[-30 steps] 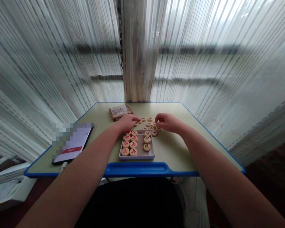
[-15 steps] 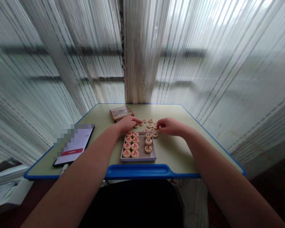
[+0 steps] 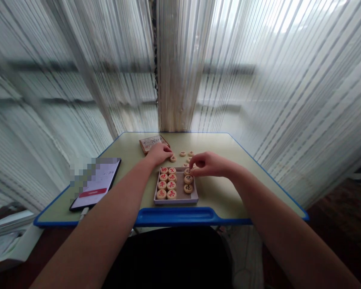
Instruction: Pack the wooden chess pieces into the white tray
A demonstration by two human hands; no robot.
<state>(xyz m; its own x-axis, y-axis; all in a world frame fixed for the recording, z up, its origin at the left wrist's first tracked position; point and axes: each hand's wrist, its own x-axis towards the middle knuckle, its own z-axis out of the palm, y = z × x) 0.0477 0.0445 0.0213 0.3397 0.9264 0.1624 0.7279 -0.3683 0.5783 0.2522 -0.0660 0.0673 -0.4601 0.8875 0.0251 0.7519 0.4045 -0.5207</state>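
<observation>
Round wooden xiangqi pieces stand in a shallow white box (image 3: 177, 202): red-marked pieces (image 3: 171, 185) fill two columns at left, and black-marked pieces (image 3: 188, 188) form one column at right. My right hand (image 3: 209, 163) is over the box's far right corner, fingertips pinched at a piece they mostly hide. Beyond the box, my left hand (image 3: 161, 153) is closed, its fingertips just above a loose xiangqi piece (image 3: 173, 159). A piece seems to be in its fingers, largely hidden. More loose pieces (image 3: 183, 153) lie between the hands, partly covered by the right one.
A brown patterned box (image 3: 152, 141) lies behind my left hand. On the left of the table (image 3: 225, 196) rests a tablet (image 3: 98, 184) with a white cable (image 3: 83, 213). A blue tray ledge (image 3: 176, 216) runs along the near edge. Striped curtains (image 3: 177, 80) hang behind.
My right hand has moved left and nearer, from the loose pieces to the box's far right corner. My left hand has drawn back left, and a piece by its fingertips no longer lies there.
</observation>
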